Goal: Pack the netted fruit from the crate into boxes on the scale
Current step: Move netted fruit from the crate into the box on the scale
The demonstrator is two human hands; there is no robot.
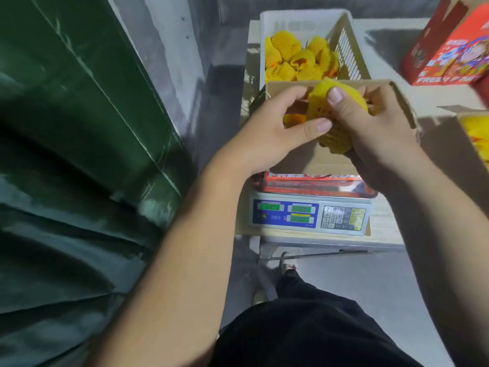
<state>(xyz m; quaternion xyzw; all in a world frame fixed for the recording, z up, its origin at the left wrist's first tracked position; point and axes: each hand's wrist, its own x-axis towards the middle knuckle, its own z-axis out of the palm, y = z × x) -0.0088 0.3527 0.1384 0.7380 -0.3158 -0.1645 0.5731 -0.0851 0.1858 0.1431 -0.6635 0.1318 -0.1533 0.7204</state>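
Yellow foam netting is wrapping the fruit (pixel 341 120) that both hands are holding over the open cardboard box (pixel 317 161) on the scale (pixel 309 215). The right hand (pixel 381 133) is cupping it from beneath and behind, thumb curled over the top; the left hand (pixel 267 133) is pinching its near side with the thumb, the fingers reaching round the far side. This looks like the placing step: the fruit is hanging just above the box's mouth, not yet resting inside.

The next move is probably calling for a short lowering into the box, beside the one netted fruit (pixel 293 119) showing just under the left hand's fingers.

Counting: one fruit is in hand and one is visible in the box. Beyond the hands, the white crate (pixel 296 18) is holding roughly eight or nine more netted fruits, overlapping too much for an exact count. One scale and two hands are in view.
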